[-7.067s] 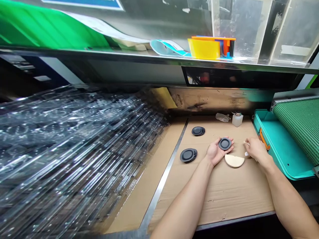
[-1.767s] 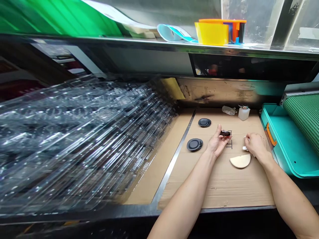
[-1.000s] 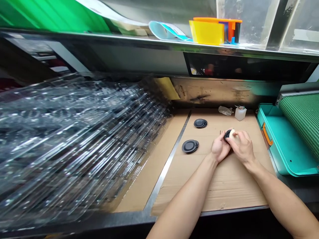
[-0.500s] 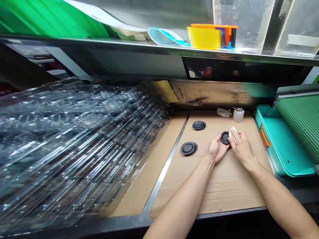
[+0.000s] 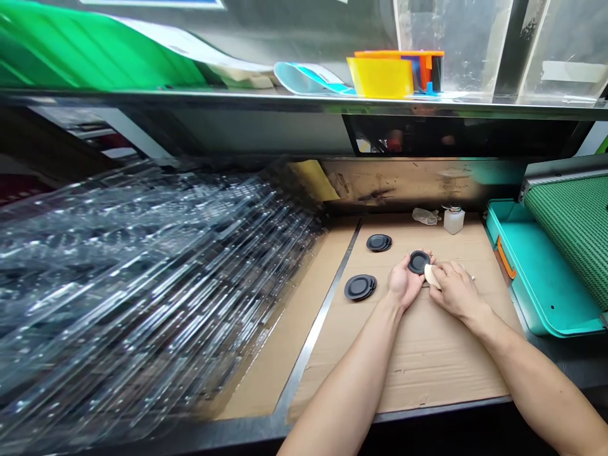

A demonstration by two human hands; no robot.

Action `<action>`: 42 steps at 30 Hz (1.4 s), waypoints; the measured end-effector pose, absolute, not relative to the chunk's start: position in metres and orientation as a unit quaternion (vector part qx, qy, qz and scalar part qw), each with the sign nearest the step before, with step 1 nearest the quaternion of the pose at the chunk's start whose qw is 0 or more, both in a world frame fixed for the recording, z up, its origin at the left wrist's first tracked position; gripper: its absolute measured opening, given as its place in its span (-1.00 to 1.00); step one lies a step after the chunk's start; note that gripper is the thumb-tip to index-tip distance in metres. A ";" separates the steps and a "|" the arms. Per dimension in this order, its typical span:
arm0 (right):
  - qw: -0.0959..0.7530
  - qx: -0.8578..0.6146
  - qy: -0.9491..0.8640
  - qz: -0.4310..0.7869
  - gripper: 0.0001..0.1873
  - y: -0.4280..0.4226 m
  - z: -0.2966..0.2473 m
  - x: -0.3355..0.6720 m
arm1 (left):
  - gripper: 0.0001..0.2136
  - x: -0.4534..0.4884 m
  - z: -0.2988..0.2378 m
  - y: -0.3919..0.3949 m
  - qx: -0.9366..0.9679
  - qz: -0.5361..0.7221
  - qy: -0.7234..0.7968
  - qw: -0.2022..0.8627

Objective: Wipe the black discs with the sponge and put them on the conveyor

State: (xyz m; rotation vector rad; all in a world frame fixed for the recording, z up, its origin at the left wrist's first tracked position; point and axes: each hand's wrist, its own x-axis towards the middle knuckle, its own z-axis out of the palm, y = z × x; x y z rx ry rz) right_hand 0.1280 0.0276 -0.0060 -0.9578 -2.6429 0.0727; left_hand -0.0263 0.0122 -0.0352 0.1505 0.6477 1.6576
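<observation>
My left hand [image 5: 403, 282] holds a round black disc [image 5: 419, 261] with a raised rim, its flat face turned up. In my right hand [image 5: 456, 288] is a white pad [image 5: 432, 276], pinched between thumb and fingers at the disc's lower right edge. Whether the pad touches the disc I cannot tell. To the left, two small overlapping piles of similar black discs lie on the cardboard [image 5: 403, 367]: a nearer pile [image 5: 360, 287] and a farther pile [image 5: 379, 242].
A white bottle [image 5: 454, 220] and a crumpled clear plastic piece [image 5: 425, 216] are at the back. Stacked clear plastic trays [image 5: 156, 285] fill the left. On the right, a teal bin [image 5: 546, 297] sits beside a green conveyor belt [image 5: 574, 215]. A metal shelf [image 5: 308, 101] runs overhead.
My left hand has shifted slightly left with the black disc. The white pad has moved from the disc's upper right side down to its lower right edge, tilting over in my right hand.
</observation>
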 end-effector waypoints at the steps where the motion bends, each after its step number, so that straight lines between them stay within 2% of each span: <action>1: 0.171 -0.349 -0.921 0.033 -0.66 0.028 -0.006 0.130 | -0.72 -0.030 -0.034 0.012 0.055 0.728 0.283 0.622; 6: 0.191 -0.358 -0.911 0.069 -0.68 0.031 -0.008 0.134 | -0.65 -0.042 -0.027 0.007 0.035 0.727 0.253 0.637; 10: 0.162 -0.366 -0.914 0.073 -0.73 0.031 -0.009 0.133 | -0.65 -0.049 -0.023 0.004 0.020 0.744 0.258 0.616; 16: 0.108 -0.322 -0.937 0.083 -0.66 0.025 -0.009 0.131 | -0.72 -0.054 -0.012 -0.001 0.008 0.763 0.210 0.611; 22: 0.095 -0.318 -0.939 0.094 -0.63 0.021 -0.010 0.128 | -0.45 -0.054 -0.007 -0.005 -0.002 0.743 0.172 0.647; 26: 0.102 -0.323 -0.935 0.111 -0.63 0.023 -0.013 0.127 | -0.38 -0.053 -0.006 -0.005 -0.007 0.728 0.172 0.664; 30: 0.119 -0.323 -0.931 0.123 -0.60 0.026 -0.018 0.127 | -0.41 -0.052 -0.005 -0.005 0.003 0.718 0.179 0.672; 33: 0.129 -0.322 -0.929 0.129 -0.62 0.026 -0.020 0.127 | -0.51 -0.048 -0.009 -0.004 0.038 0.720 0.203 0.662; 35: 0.132 -0.321 -0.928 0.134 -0.62 0.026 -0.021 0.127 | -0.57 -0.042 -0.015 -0.001 0.091 0.742 0.255 0.613; 36: 0.135 -0.322 -0.927 0.135 -0.62 0.026 -0.022 0.128 | -0.54 -0.039 -0.018 0.000 0.127 0.757 0.297 0.568; 40: 0.145 -0.320 -0.926 0.137 -0.59 0.027 -0.021 0.129 | -0.20 -0.023 -0.027 0.002 0.303 0.750 0.491 0.323; 42: 0.150 -0.312 -0.928 0.137 -0.61 0.028 -0.021 0.129 | -0.12 -0.017 -0.028 -0.001 0.381 0.706 0.559 0.208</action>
